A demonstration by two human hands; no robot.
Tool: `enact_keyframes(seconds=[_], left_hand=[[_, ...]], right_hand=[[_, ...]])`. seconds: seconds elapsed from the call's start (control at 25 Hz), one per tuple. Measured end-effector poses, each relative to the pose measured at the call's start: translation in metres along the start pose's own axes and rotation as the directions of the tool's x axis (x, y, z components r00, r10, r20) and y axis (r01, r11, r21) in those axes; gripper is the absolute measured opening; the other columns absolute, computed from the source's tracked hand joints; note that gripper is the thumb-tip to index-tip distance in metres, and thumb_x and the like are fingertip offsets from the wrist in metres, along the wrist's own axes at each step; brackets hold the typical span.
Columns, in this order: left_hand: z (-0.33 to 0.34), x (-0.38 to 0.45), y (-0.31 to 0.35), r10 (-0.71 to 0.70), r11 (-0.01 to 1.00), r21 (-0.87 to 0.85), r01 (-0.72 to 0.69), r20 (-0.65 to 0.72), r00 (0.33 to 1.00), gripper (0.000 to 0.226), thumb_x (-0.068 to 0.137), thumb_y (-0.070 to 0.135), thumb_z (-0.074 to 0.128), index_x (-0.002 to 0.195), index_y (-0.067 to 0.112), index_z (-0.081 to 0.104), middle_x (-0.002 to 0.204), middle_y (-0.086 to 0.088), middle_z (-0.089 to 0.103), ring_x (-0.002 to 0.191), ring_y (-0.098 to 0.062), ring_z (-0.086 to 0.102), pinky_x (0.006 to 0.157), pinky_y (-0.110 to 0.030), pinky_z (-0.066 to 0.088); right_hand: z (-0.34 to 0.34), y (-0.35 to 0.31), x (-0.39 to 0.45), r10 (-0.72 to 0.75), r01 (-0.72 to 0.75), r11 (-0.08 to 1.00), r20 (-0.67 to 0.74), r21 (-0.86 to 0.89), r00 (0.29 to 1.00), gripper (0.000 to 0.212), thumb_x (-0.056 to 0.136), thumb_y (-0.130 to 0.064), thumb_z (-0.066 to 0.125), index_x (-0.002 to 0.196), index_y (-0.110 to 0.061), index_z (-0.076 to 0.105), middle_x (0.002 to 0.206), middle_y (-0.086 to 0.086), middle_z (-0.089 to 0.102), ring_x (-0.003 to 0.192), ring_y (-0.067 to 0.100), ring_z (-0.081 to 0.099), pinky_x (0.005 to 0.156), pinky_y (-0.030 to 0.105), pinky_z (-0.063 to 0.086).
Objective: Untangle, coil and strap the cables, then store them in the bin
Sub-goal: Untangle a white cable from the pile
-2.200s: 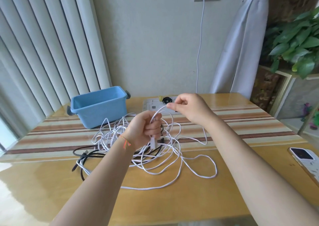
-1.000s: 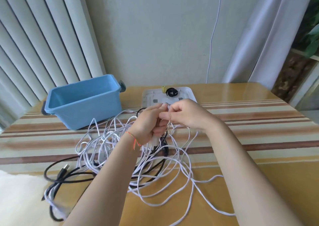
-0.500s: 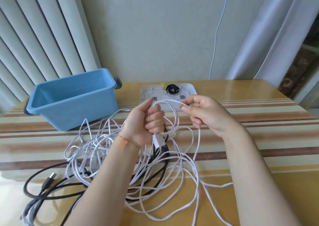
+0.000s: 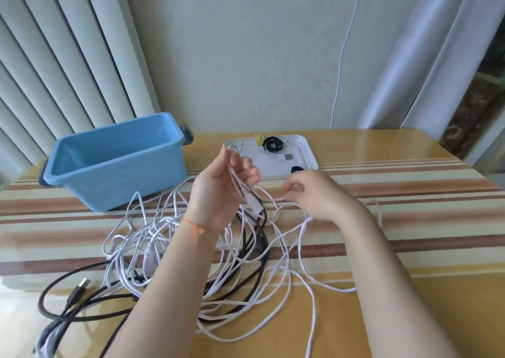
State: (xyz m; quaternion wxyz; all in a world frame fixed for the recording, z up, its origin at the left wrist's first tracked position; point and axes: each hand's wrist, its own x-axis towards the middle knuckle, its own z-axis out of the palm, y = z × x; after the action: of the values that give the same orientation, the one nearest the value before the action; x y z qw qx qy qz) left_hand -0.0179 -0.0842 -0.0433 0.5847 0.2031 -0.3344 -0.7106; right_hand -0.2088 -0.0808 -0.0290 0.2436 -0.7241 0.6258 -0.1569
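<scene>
A tangle of white cable (image 4: 191, 251) lies on the table mixed with a black cable (image 4: 68, 303) that ends in a USB plug. My left hand (image 4: 218, 191) is raised above the pile, fingers loosely curled, and holds loops of the white cable, whose plug end hangs below the palm. Just to its right, my right hand (image 4: 314, 193) pinches a strand of the same white cable. The blue bin (image 4: 117, 163) stands empty at the back left.
A white tray (image 4: 306, 155) behind my hands holds black straps (image 4: 273, 144) and a yellow one. Another white cable hangs down the wall behind. The striped table runs to the right; curtains and blinds close the back.
My left hand has opened from a fist and lifted its loops higher. My right hand has dropped lower and closer, pinching a new strand. The view has moved nearer the table.
</scene>
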Motion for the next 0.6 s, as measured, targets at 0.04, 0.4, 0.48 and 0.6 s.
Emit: enact_keyframes(seconds=[0.04, 0.4, 0.48, 0.6], left_hand=[[0.007, -0.002, -0.002, 0.023, 0.992, 0.121, -0.024, 0.014, 1.0, 0.037, 0.105, 0.028, 0.035, 0.074, 0.013, 0.048, 0.08, -0.01, 0.06, 0.082, -0.026, 0.065, 0.077, -0.033, 0.056], [0.022, -0.007, -0.018, 0.041, 0.553, 0.832, 0.048, -0.085, 0.996, 0.034, 0.106, 0.027, 0.042, 0.077, 0.01, 0.043, 0.06, -0.008, 0.047, 0.04, -0.018, 0.044, 0.038, -0.022, 0.03], [0.025, -0.007, -0.017, -0.039, 0.524, 0.845, 0.112, -0.108, 0.993, 0.038, 0.106, 0.027, 0.041, 0.071, 0.013, 0.046, 0.051, 0.004, 0.038, 0.04, -0.013, 0.033, 0.037, -0.019, 0.026], [0.023, -0.008, -0.012, -0.226, 0.384, 0.899, 0.212, -0.131, 0.965, 0.052, 0.1, 0.052, 0.042, 0.062, 0.017, 0.045, 0.045, 0.009, 0.032, 0.039, -0.01, 0.025, 0.039, -0.02, 0.022]], right_hand=[[0.002, -0.008, -0.002, -0.039, 0.039, 0.999, 0.046, 0.012, 0.998, 0.008, 0.094, -0.029, 0.061, 0.092, -0.03, 0.069, 0.096, -0.009, 0.064, 0.086, 0.016, 0.062, 0.08, 0.036, 0.053], [-0.015, -0.024, -0.022, -0.213, 0.158, 0.942, 0.163, 0.295, 0.963, 0.015, 0.084, -0.014, 0.062, 0.093, -0.024, 0.068, 0.079, 0.003, 0.07, 0.064, 0.009, 0.058, 0.069, 0.035, 0.05], [-0.017, -0.024, -0.023, -0.165, 0.135, 0.953, 0.093, 0.271, 0.982, 0.011, 0.085, -0.025, 0.071, 0.087, -0.024, 0.06, 0.064, -0.008, 0.061, 0.052, 0.003, 0.053, 0.058, 0.025, 0.044], [-0.018, -0.023, -0.022, -0.076, 0.078, 0.994, -0.039, 0.076, 0.996, 0.032, 0.075, -0.045, 0.077, 0.07, -0.02, 0.058, 0.057, -0.011, 0.049, 0.053, 0.008, 0.046, 0.054, 0.027, 0.034]])
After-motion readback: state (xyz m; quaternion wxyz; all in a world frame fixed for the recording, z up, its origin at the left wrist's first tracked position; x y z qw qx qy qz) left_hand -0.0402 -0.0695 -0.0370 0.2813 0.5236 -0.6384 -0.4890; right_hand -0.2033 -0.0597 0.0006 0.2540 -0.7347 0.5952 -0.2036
